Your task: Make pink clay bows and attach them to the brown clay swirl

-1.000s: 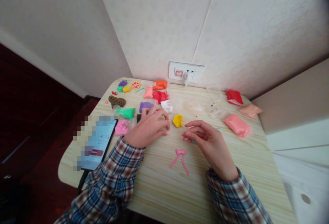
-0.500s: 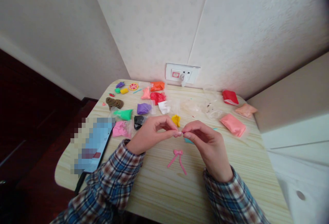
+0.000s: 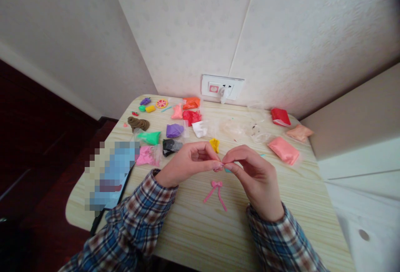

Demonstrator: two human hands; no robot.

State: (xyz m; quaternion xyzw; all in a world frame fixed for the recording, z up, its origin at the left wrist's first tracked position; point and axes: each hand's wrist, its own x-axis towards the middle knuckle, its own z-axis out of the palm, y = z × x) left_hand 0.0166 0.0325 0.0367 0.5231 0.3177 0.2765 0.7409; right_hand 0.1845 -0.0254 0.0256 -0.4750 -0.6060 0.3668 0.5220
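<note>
My left hand (image 3: 195, 161) and my right hand (image 3: 254, 176) meet above the middle of the table, thumbs and forefingers pinched together. Between the fingertips is a small bit of pink clay (image 3: 221, 166), mostly hidden by them. Below them on the tabletop lies a pink clay bow (image 3: 216, 184) with two long thin tails spreading toward me. A turquoise piece (image 3: 228, 170) shows partly behind my right fingertips. Just beyond my left hand sit a yellow clay packet (image 3: 214, 145) and a black clay packet (image 3: 170, 147).
Several clay bags stand farther back, including purple (image 3: 175, 130), green (image 3: 151, 138) and white (image 3: 200, 129). Small clay fruits such as the grapes (image 3: 145, 101) lie back left. A tablet-like screen (image 3: 117, 180) rests at left. Red (image 3: 280, 116) and coral (image 3: 284, 150) packets lie right.
My joined fingertips have dropped slightly, and a little more of the pink bit shows between them. The bow and packets stay in place.
</note>
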